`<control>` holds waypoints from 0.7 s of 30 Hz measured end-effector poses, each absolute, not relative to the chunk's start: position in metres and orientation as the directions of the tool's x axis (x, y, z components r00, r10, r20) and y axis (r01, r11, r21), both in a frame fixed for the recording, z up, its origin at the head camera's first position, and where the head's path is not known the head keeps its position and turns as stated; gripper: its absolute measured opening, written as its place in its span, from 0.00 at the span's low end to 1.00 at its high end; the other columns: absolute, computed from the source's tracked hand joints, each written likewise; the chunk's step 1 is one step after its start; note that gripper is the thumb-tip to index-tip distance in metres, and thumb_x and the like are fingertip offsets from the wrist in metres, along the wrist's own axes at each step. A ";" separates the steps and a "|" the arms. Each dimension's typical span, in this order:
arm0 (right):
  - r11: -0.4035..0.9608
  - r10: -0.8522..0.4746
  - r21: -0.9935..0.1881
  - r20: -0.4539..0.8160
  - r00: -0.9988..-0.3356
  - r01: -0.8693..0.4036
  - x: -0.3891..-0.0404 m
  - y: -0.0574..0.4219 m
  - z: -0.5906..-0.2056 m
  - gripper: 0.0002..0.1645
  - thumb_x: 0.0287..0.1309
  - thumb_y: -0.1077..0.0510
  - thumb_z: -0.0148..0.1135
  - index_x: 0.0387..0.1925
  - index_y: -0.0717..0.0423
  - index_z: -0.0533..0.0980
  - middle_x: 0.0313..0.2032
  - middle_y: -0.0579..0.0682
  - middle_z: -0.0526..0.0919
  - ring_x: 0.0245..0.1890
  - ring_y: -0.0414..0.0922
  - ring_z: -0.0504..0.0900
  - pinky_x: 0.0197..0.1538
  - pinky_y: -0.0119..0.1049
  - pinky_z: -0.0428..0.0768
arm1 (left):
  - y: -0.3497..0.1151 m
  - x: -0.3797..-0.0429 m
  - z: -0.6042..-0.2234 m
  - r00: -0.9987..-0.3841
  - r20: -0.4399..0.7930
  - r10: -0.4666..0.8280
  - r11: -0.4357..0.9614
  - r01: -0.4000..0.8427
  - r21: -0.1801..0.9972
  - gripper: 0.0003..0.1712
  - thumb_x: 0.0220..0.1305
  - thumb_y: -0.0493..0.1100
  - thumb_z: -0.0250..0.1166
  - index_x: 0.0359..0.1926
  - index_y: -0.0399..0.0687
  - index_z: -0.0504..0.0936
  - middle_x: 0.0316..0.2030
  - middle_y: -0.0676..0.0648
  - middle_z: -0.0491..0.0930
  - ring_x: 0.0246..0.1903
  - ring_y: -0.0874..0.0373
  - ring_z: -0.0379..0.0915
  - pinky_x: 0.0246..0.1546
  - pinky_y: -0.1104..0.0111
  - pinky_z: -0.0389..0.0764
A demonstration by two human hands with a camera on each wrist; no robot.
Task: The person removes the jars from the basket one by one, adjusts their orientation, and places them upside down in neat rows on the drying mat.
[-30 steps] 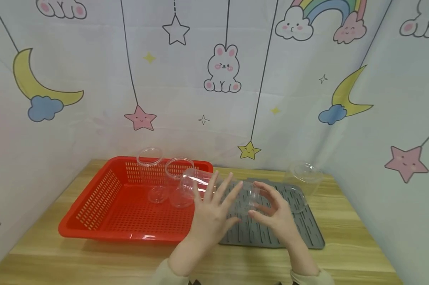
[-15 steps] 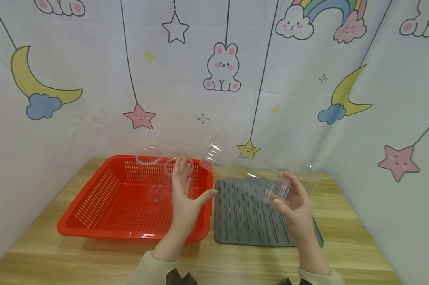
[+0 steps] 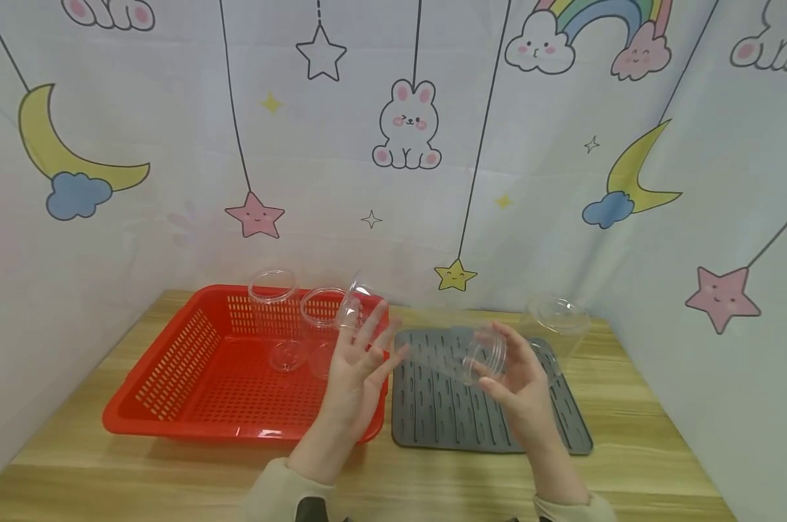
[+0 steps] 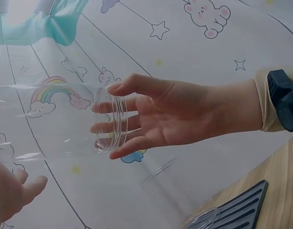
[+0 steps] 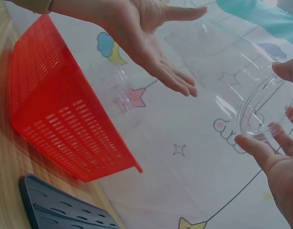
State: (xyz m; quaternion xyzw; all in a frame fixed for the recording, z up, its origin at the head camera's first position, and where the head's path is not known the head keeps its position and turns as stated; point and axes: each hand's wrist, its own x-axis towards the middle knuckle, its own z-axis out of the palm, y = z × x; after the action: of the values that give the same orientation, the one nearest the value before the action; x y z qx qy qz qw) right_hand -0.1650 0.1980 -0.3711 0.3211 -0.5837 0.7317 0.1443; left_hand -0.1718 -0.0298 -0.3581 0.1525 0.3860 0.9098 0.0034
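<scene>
A clear plastic jar [image 3: 474, 357] lies tilted in the air above the grey ribbed mat [image 3: 442, 406]. My right hand [image 3: 522, 380] grips its ringed rim end, the thumb on one side and the fingers on the other, as the left wrist view shows the jar [image 4: 109, 125] in the right hand [image 4: 161, 112]. The left hand [image 3: 352, 370], fingers spread, is by the far end of the jar, overlapping it in the head view. From the right wrist view, the left hand [image 5: 146, 43] is straight-fingered beside the jar's body, with the jar's rim [image 5: 254, 107] in the right hand.
A red slotted basket [image 3: 165, 429] stands left on the wooden table [image 3: 432, 486]. Inside it are two clear jars, one at the back [image 3: 272, 290] and another beside it [image 3: 323, 310]. A further clear jar [image 3: 563, 319] stands at the mat's back right. A patterned cloth [image 3: 341, 174] hangs behind.
The jar swung up and right with the right hand, then came back down and left. The left hand moved left to the basket, then back right toward the jar.
</scene>
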 end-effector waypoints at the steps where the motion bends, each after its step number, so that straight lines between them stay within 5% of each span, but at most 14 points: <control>1: -0.278 -0.171 -0.760 0.640 -0.749 -0.587 -0.165 0.198 -0.372 0.38 0.54 0.78 0.56 0.67 0.58 0.64 0.62 0.48 0.74 0.62 0.42 0.73 0.58 0.38 0.79 | -0.029 -0.172 -0.359 -0.953 0.272 0.132 -0.708 0.102 0.699 0.46 0.67 0.39 0.61 0.77 0.55 0.43 0.72 0.46 0.59 0.67 0.51 0.65 0.63 0.54 0.73; 8: -0.291 -0.208 -0.761 0.642 -0.738 -0.580 -0.168 0.197 -0.375 0.39 0.54 0.78 0.56 0.68 0.59 0.63 0.65 0.46 0.71 0.63 0.43 0.71 0.59 0.38 0.79 | -0.024 -0.174 -0.364 -0.942 0.301 0.147 -0.760 0.087 0.644 0.49 0.63 0.45 0.67 0.76 0.55 0.46 0.70 0.51 0.64 0.67 0.50 0.66 0.63 0.49 0.72; 21: -0.223 -0.289 -0.832 0.554 -0.780 -0.508 -0.168 0.209 -0.376 0.40 0.57 0.78 0.54 0.70 0.58 0.60 0.67 0.44 0.68 0.65 0.41 0.70 0.59 0.36 0.78 | -0.021 -0.173 -0.365 -0.956 0.262 0.128 -0.758 0.076 0.648 0.42 0.67 0.42 0.62 0.75 0.55 0.50 0.69 0.52 0.64 0.67 0.52 0.65 0.66 0.46 0.67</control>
State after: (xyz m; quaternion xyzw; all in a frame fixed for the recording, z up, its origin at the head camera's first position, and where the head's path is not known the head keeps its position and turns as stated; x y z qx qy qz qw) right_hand -0.1680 0.2087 -0.3762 0.3223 -0.6186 0.7124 0.0768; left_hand -0.1734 -0.0206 -0.3649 0.1469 0.3475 0.9260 0.0140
